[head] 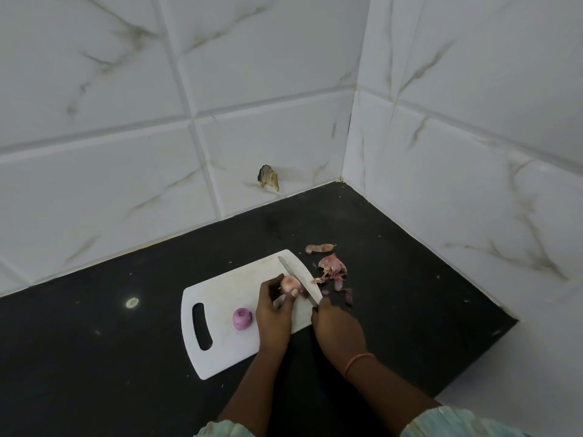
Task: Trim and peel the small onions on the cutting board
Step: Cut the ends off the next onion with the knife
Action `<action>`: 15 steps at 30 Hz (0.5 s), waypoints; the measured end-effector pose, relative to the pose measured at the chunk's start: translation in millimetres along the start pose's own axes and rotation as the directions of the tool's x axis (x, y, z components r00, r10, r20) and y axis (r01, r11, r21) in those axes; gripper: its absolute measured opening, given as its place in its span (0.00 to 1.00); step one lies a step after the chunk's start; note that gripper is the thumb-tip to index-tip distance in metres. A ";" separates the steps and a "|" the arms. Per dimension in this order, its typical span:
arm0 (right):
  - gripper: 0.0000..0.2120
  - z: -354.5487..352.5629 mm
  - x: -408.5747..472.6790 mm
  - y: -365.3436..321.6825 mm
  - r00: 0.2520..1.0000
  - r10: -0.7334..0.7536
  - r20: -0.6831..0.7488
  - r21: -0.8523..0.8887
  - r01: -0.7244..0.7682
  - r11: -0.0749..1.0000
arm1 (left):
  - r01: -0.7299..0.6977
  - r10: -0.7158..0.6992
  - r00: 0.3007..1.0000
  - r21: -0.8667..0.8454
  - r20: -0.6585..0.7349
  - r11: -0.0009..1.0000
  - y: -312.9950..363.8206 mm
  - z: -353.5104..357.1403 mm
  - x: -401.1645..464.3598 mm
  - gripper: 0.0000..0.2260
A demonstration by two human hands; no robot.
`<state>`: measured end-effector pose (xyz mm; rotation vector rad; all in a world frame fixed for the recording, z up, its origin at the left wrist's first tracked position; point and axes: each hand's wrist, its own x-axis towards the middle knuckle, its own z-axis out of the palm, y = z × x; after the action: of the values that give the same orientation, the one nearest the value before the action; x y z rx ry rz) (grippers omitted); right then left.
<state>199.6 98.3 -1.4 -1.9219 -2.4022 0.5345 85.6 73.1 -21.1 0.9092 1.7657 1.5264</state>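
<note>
onion pinched in left hand grip; right hand grips knife against it

Left hand grips onion — knife seemingly touching it

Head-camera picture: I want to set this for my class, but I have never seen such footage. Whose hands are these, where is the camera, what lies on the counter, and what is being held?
There is no machine here. A person wears a wide-angle camera on the head, looking forward and down, so both arms reach in from the bottom. On a black counter in a tiled corner lies a white cutting board. The left hand holds a small onion over the board; the right hand grips a knife, its blade beside that onion. A purple, peeled-looking onion rests on the board, and loose onion skins lie on the counter past its right end.
</note>
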 end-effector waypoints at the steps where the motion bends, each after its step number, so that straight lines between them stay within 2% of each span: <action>1: 0.15 -0.1 0.3 0.1 1.000 0.006 0.011 0.001 -0.006 1.000 | 0.032 -0.034 0.999 -0.060 -0.017 0.998 3.9 0.1 -2.6 0.16; 5: 0.15 -3.2 2.3 2.0 0.998 0.026 0.056 0.063 -0.030 0.998 | 0.186 -0.185 0.982 -0.299 0.033 0.936 28.0 -3.7 -5.4 0.15; 7: 0.16 -6.5 3.5 6.5 0.997 0.012 0.079 0.125 -0.022 0.992 | 0.290 -0.288 0.954 -0.464 0.077 0.837 44.4 -11.3 0.7 0.14; 9: 0.17 -12.3 1.0 11.3 0.998 0.007 0.066 0.184 -0.019 0.983 | 0.375 -0.386 0.915 -0.613 0.122 0.696 58.6 -21.9 8.9 0.13; 12: 0.17 -18.3 -7.9 11.4 0.989 0.022 -0.143 0.226 0.011 0.974 | 0.452 -0.470 0.861 -0.712 0.194 0.536 68.5 -41.9 15.0 0.15; 13: 0.16 -19.0 -11.2 8.3 0.978 0.010 -0.210 0.246 0.043 0.968 | 0.468 -0.478 0.853 -0.716 0.211 0.519 69.3 -46.9 14.9 0.15; 15: 0.15 -15.7 -15.2 -3.1 0.968 -0.081 -0.238 0.273 0.147 0.951 | 0.479 -0.474 0.849 -0.716 0.233 0.508 71.1 -53.3 13.6 0.15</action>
<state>203.9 87.2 17.1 -1.6167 -2.1421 0.5887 41.4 61.1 56.2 -0.0273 1.0204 1.6208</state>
